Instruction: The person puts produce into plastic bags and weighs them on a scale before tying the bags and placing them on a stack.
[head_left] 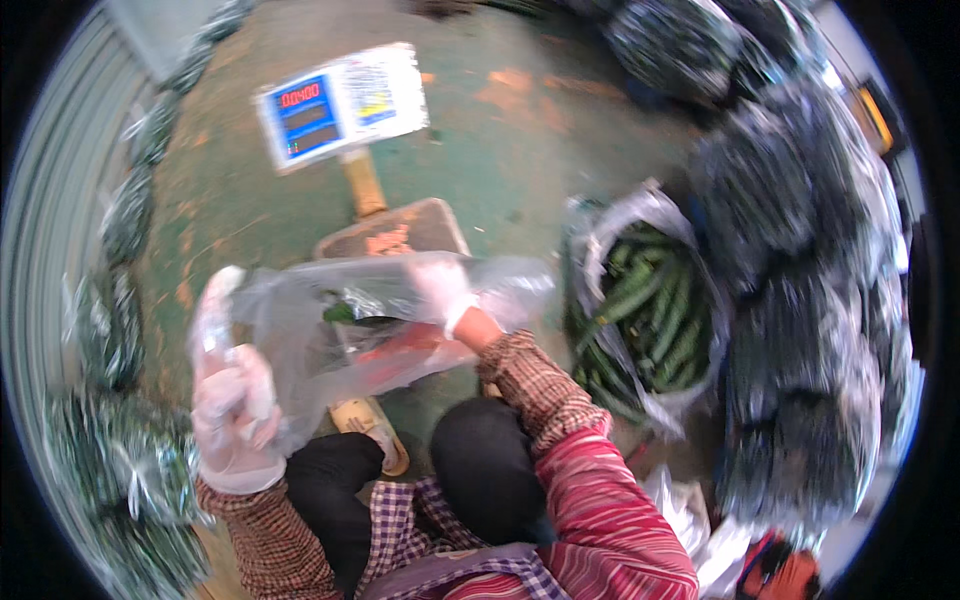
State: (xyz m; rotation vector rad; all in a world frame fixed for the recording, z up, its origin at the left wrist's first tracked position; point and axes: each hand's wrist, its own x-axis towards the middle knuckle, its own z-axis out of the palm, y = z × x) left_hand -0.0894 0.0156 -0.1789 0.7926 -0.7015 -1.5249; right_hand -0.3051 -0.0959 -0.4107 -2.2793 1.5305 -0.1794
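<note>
Both gloved hands are on one clear plastic bag, stretched across the middle of the view just above the person's knees. The left hand, at about eight o'clock, is closed in a fist around the bag's gathered edge, with a twist of plastic sticking up past the knuckles. The right hand, close to centre, pinches the bag's opposite rim between thumb and fingers, holding the mouth taut. Inside the bag there's something dark green and a red patch showing through the film; the blur makes it hard to tell more.

Under the bag sits the platform of a floor scale, and its display head stands on a post at eleven o'clock, screen lit blue with red digits. A sandalled foot pokes out just below the bag.

At three o'clock, an open sack of cucumbers lies just beside the right forearm, the long green fruits piled lengthwise. Beyond it, from one to four o'clock, big filled bags of dark greens are stacked up. More packed bags line the left edge, from ten down to seven o'clock, on the green floor.
</note>
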